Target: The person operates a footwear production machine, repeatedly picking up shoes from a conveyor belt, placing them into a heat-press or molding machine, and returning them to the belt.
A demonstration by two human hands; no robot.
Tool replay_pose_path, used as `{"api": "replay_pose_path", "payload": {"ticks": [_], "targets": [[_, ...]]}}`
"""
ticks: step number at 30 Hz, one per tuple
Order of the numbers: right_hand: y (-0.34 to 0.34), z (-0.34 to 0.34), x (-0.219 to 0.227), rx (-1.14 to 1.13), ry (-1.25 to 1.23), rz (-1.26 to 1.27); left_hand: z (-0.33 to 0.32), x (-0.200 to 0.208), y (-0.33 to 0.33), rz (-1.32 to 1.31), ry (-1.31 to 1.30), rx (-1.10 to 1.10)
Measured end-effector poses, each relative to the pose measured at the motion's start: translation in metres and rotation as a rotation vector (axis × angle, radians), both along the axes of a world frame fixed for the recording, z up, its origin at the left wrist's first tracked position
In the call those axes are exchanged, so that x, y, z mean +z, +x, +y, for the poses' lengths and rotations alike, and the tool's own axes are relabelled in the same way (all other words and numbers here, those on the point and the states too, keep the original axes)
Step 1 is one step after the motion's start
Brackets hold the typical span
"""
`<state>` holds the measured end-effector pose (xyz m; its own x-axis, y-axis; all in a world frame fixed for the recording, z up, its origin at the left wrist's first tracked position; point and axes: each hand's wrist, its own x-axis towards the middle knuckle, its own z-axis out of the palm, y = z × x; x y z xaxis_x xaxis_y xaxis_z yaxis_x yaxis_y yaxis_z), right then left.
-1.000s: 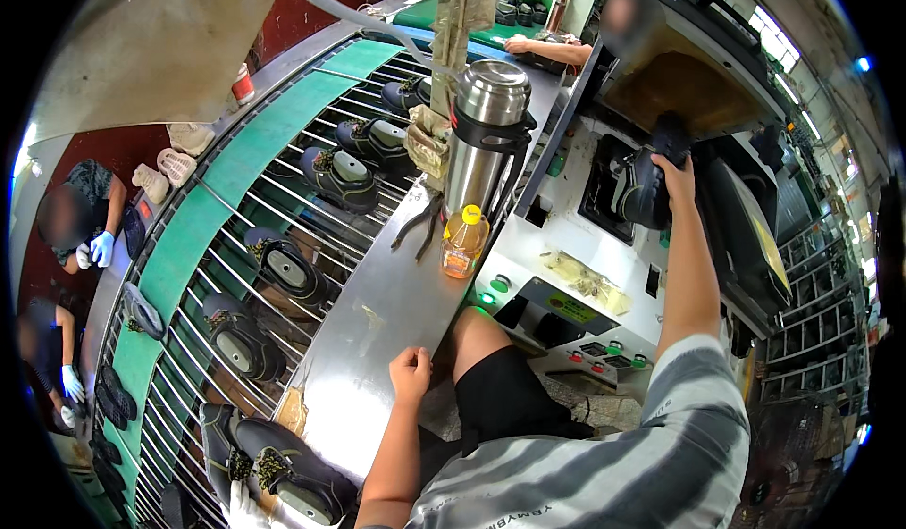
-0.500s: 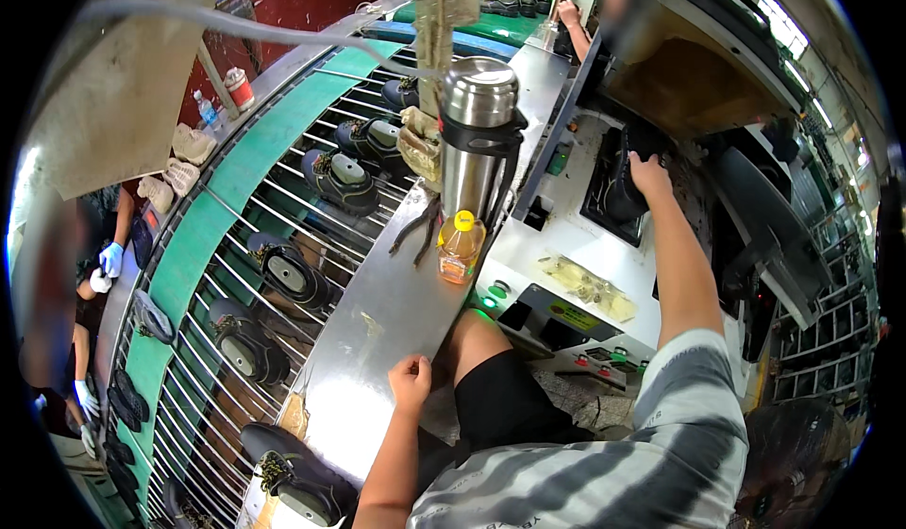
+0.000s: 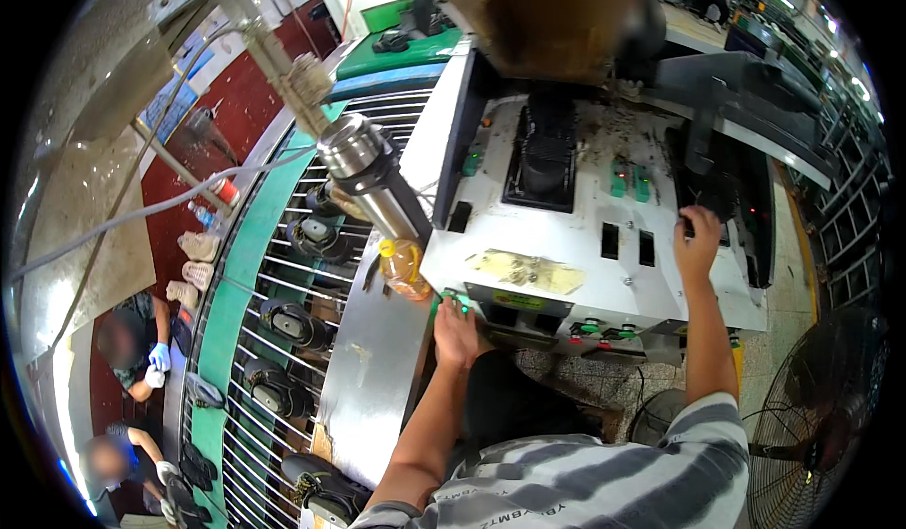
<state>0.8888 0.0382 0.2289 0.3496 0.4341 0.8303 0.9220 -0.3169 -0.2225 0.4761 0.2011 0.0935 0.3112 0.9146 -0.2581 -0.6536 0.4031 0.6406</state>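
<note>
My left hand (image 3: 456,333) reaches to the left end of the machine's front panel, its fingers stretched out at a lit green button (image 3: 461,304). Over the near edge of the right-hand recess (image 3: 725,175), my right hand (image 3: 698,238) has its fingers curled beside a dark object; what they hold, if anything, is hidden. A black shoe or sole form (image 3: 547,147) lies in the left-hand recess of the white machine (image 3: 590,218), beneath a raised lid (image 3: 552,24). Between the recesses sit two small green parts (image 3: 629,181).
To the left, a steel thermos (image 3: 376,175) and a yellow-capped bottle (image 3: 403,269) stand on the metal ledge (image 3: 363,369). Beyond it, dark shoes (image 3: 276,387) rest on a roller conveyor. Two people (image 3: 132,345) work at the far left. A fan (image 3: 816,435) stands at lower right.
The view has swung right. My right hand has left the black piece in the left-hand recess and moved to the right-hand one. My left hand has gone from above the ledge to the green button.
</note>
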Motion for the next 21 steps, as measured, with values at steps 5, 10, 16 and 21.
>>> {"api": "replay_pose_path", "payload": {"ticks": [5, 10, 16, 21], "targets": [[0.095, 0.001, 0.035, -0.533, -0.272, 0.177, -0.001, -0.033, -0.048, 0.193, 0.115, -0.167], [0.185, 0.027, 0.041, -0.525, -0.738, 0.800, -0.025, -0.053, -0.130, 0.659, 0.089, 0.238], [0.152, 0.019, 0.029, -0.565, -0.358, 0.754, -0.087, -0.089, -0.226, 0.884, 0.149, 0.468], [0.101, -0.023, 0.002, -0.599, 0.023, 0.322, -0.084, -0.092, -0.224, 1.106, 0.142, 0.369]]}}
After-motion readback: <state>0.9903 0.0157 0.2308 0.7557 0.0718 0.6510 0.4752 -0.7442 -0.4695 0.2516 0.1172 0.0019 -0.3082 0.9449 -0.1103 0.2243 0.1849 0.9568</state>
